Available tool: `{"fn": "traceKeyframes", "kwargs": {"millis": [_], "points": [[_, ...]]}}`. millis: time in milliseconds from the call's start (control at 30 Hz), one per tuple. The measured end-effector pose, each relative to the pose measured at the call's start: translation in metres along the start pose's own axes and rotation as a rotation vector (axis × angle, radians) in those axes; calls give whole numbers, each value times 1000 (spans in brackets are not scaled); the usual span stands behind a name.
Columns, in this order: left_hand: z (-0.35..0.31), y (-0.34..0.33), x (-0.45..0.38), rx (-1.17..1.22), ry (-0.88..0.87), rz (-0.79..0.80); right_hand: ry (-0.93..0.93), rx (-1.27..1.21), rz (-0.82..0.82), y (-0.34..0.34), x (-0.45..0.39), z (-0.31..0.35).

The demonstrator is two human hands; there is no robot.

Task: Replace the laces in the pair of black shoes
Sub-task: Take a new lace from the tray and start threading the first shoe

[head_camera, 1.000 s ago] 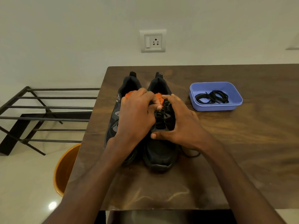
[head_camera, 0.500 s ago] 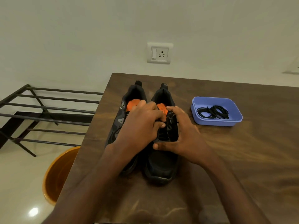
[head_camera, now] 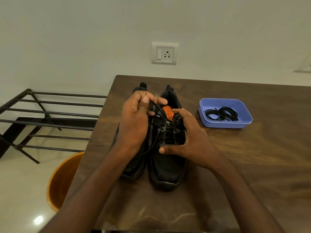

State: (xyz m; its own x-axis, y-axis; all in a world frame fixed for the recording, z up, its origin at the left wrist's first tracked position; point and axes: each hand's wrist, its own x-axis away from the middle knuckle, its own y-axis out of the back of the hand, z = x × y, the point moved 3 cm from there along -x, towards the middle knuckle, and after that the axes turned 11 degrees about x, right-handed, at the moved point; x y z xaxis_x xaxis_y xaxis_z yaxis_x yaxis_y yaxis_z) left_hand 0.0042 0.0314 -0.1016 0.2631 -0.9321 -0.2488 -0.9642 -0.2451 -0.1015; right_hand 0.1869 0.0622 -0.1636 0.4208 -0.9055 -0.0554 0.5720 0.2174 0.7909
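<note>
Head view, left hand (head_camera: pixel 134 121) pinching lace (head_camera: pixel 155 107), right hand (head_camera: pixel 190 140) spread, cupping right shoe (head_camera: pixel 167 165).

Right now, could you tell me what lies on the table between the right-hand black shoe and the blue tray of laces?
Nothing: in the head view, bare brown table separates the right shoe from the blue tray.
</note>
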Motion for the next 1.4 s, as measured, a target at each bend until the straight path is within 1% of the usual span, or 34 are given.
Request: {"fn": "traceKeyframes", "kwargs": {"millis": [67,100,133,167,200,233,300,367,400,433,533,600,700,767,833,867,900,967,1033,1100,1133,1200,1267,1333,1400], "points": [[0,-7,0,210,131,6,1,4,3,1,1,0],[-2,-6,-1,281,174,-22,3,8,-5,1,1,-1],[-2,-2,-5,323,194,-58,4,11,-17,2,2,-1],[-4,4,-8,322,171,-81,5,14,-25,2,2,-1],[-5,11,-11,260,108,-77,6,14,-29,2,2,-1],[-7,16,-13,133,24,-39,5,8,-32,2,1,-1],[-6,15,-9,-258,-141,137,8,-4,-33,1,1,1],[4,4,-1,-711,-255,334,18,-1,-34,0,1,0],[10,-1,2,-857,-288,395,21,3,-33,0,1,0],[13,-6,3,-913,-298,398,21,9,-33,1,1,0],[12,-6,-2,-907,-336,242,10,16,-26,2,3,0],[13,0,-7,-908,-319,185,9,9,-17,2,3,1],[17,5,-8,-956,-259,222,12,4,-10,2,2,1],[16,5,-7,-982,-301,236,8,12,-1,2,2,1],[12,5,-7,-932,-368,194,6,16,2,3,3,1],[11,7,-8,-843,-360,149,8,13,1,3,3,1],[11,9,-9,-693,-309,111,11,7,-1,3,3,0],[10,10,-9,-305,-125,74,8,-1,1,3,2,0],[5,10,-9,86,15,20,-3,8,8,4,2,0],[0,15,-11,354,104,-47,-6,7,11,4,3,0],[-1,19,-13,429,125,-69,-4,3,9,4,3,0],[-2,25,-15,473,140,-101,-6,-5,0,3,4,0],[-2,29,-17,393,122,-136,-6,-15,-10,3,5,0],[-6,30,-17,193,29,-106,-4,-18,-13,4,5,1],[-8,25,-16,-175,-127,31,-11,-20,-12,3,5,0]]}}
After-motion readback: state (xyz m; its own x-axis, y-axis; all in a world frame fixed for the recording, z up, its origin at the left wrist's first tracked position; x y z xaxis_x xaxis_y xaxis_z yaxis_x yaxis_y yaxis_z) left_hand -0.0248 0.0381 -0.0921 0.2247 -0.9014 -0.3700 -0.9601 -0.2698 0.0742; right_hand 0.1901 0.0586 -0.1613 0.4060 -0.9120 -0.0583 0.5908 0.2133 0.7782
